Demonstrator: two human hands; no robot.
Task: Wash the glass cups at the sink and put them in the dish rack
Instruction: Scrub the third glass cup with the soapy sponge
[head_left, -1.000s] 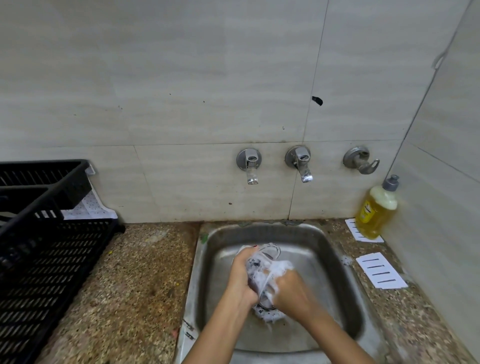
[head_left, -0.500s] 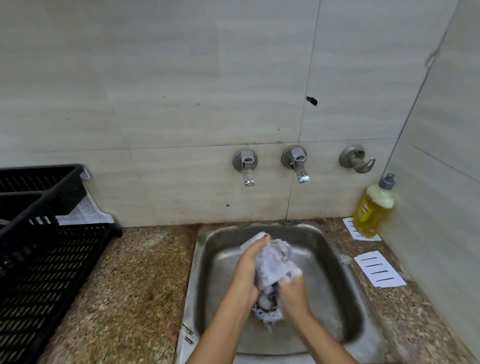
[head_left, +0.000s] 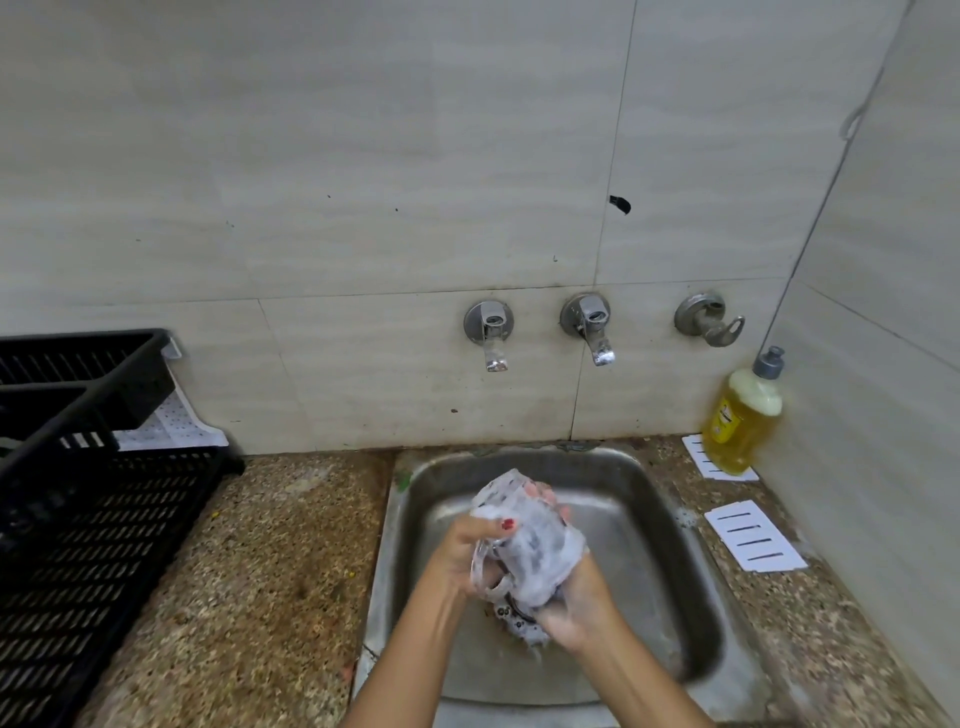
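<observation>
A clear glass cup (head_left: 524, 540) with a handle, coated in white foam, is held tilted over the steel sink (head_left: 654, 509). My left hand (head_left: 460, 545) grips its left side, thumb lying across the top. My right hand (head_left: 576, 608) wraps around the cup's lower right end from below; whether it also holds a scrubber I cannot tell. Foam sits around the drain (head_left: 519, 623) just under the hands. The black plastic dish rack (head_left: 104, 519) stands on the counter at the left, and no cups show in the visible part.
Two wall taps (head_left: 491, 338) (head_left: 592, 327) hang above the sink, with no water running. A third fitting (head_left: 709, 322) is to their right. A yellow soap bottle (head_left: 743, 421) and white cards (head_left: 753, 535) sit in the right corner. Speckled stone counter (head_left: 270, 571) lies between rack and sink.
Both hands have turned the soapy cup between them over the sink. My left thumb now lies across its top, and the right hand has slid lower along the cup.
</observation>
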